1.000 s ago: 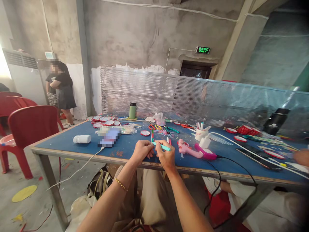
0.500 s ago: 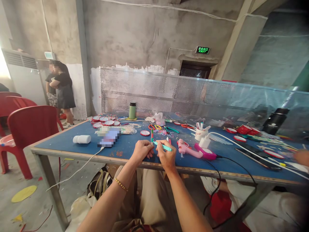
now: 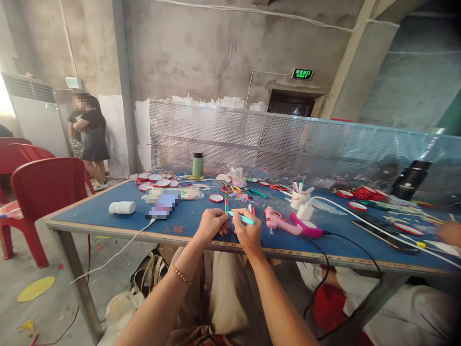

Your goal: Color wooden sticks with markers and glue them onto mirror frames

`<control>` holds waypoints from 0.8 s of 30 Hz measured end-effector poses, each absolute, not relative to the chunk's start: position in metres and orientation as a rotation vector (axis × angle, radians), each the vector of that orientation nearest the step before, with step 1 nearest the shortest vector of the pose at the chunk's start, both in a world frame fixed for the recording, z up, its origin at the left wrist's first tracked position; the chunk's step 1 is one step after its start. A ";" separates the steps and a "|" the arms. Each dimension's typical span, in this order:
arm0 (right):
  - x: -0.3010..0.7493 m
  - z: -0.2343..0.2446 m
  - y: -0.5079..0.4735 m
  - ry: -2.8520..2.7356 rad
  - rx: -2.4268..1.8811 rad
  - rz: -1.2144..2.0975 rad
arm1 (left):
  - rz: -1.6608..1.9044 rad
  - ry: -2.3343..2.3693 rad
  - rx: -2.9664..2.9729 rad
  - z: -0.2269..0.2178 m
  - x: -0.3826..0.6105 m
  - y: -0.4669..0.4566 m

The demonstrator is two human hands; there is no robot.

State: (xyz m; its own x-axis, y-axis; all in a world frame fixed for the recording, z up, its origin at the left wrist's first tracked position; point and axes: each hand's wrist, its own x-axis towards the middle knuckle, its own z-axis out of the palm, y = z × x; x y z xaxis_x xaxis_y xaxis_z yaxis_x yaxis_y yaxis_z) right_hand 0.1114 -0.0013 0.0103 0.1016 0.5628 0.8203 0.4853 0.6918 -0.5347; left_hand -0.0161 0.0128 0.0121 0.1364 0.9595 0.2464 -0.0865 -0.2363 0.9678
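Close to the table's front edge, my left hand (image 3: 213, 223) pinches the lower end of a thin upright strip (image 3: 226, 201) banded in red and green. My right hand (image 3: 248, 231) is closed around a mint-green marker (image 3: 245, 217), whose tip points left and meets or nearly meets the strip just above my left fingers. Behind the strip lies a round white disc with a red rim (image 3: 216, 198). A pink glue gun (image 3: 283, 224) rests to the right of my right hand. The lower end of the strip is hidden by my fingers.
On the blue table (image 3: 190, 218), a white bottle (image 3: 122, 207) and a phone (image 3: 163, 204) lie left. Pliers (image 3: 257, 193), a cup of markers (image 3: 299, 197) and a green flask (image 3: 197, 165) stand or lie farther back. Another person's hand (image 3: 450, 234) is at the right edge.
The marker and my right fingers have shifted very slightly left. My left hand and the strip stay in place. A standing person in the background has moved a little.
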 end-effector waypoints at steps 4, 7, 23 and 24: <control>0.112 0.010 -0.001 -1.510 -0.906 0.062 | 1.303 0.922 1.399 0.012 -0.016 0.013; 0.112 0.009 -0.001 -1.495 -0.908 0.058 | 1.301 0.926 1.397 0.011 -0.016 0.014; 0.111 0.010 -0.002 -1.499 -0.916 0.060 | 1.300 0.931 1.400 0.011 -0.016 0.014; 0.111 0.010 -0.001 -1.498 -0.914 0.060 | 1.300 0.930 1.401 0.011 -0.016 0.014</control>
